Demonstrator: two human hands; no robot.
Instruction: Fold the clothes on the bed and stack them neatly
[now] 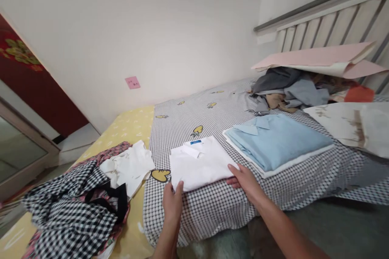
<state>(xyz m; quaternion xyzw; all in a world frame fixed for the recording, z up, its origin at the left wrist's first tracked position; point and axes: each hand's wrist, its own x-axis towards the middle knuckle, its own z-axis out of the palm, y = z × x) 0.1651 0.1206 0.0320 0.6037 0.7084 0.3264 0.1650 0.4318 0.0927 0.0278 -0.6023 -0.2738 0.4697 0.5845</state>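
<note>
A white collared shirt (203,166) lies folded into a neat rectangle on the bed, with a blue label inside its collar. My left hand (172,202) grips its near left corner, thumb on top. At the near right corner, my right hand (244,180) holds the edge between the thumb above and the fingers lower down. Just right of it rests a folded light blue shirt (279,141) on top of a white folded garment (273,173).
A black-and-white checked garment (75,210) and a crumpled white cloth (130,166) lie on the left over a yellow sheet (130,123). Mixed clothes (304,91) are heaped at the back right beneath a pink sheet (319,58). A stained white cloth (346,123) lies nearby.
</note>
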